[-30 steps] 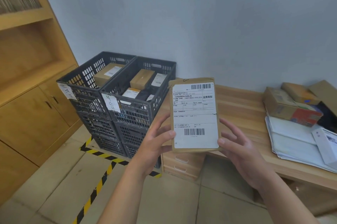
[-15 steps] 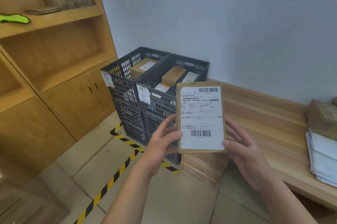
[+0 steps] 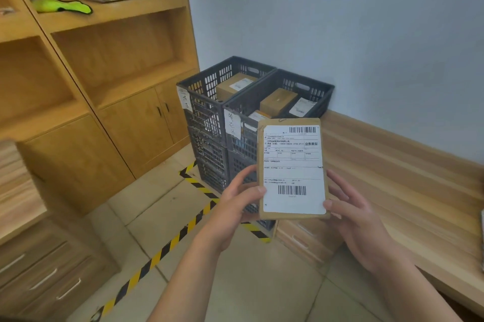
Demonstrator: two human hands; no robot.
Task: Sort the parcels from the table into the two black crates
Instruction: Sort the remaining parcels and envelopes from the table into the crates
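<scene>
Open above, hemmed in at the sides
Left crate (image 3: 207, 86) and right crate (image 3: 309, 86) each hold boxes (image 3: 277, 100) with room left. Wall (image 3: 340, 33) behind, cabinet (image 3: 136, 122) left, table (image 3: 392, 164) just beside on the right; the held-up parcel (image 3: 292, 164) covers the right crate's near corner.

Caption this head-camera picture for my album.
Left hand and right hand hold a flat brown cardboard parcel before two black plastic crates.

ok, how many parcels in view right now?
5. The held parcel, between left hand and right hand; one labelled box in the left crate; three in the right crate: brown box, white-labelled parcel, and a part-hidden parcel behind the held one. Others may lie deeper.
</scene>
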